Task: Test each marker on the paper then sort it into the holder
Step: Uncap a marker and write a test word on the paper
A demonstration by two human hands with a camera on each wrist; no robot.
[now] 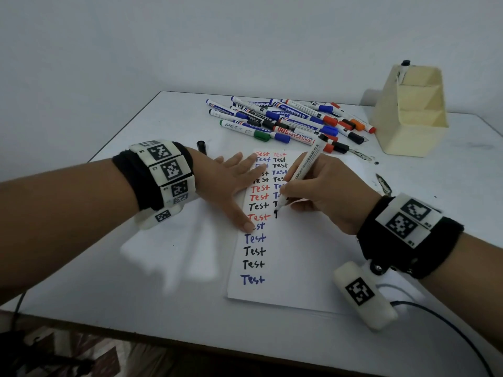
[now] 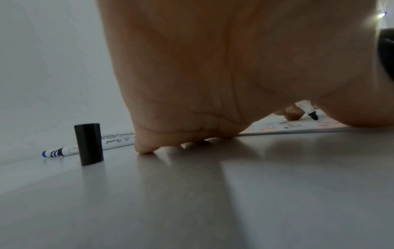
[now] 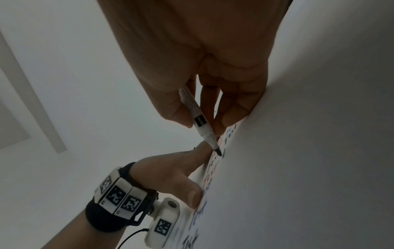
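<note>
White counter [image 1: 168,118] w/ paper [image 1: 285,268]: left hand [image 1: 231,180] flat, fingers spread, pinning sheet; right hand [image 1: 321,191] pinching black marker [image 1: 302,172] mid-barrel, tip on paper; light, stiff, prob. slick plastic.

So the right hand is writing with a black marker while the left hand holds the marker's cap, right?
Not quite. The left hand lies flat on the paper; the head view shows the black cap standing alone on the table. The right hand does write with the black marker.
</note>
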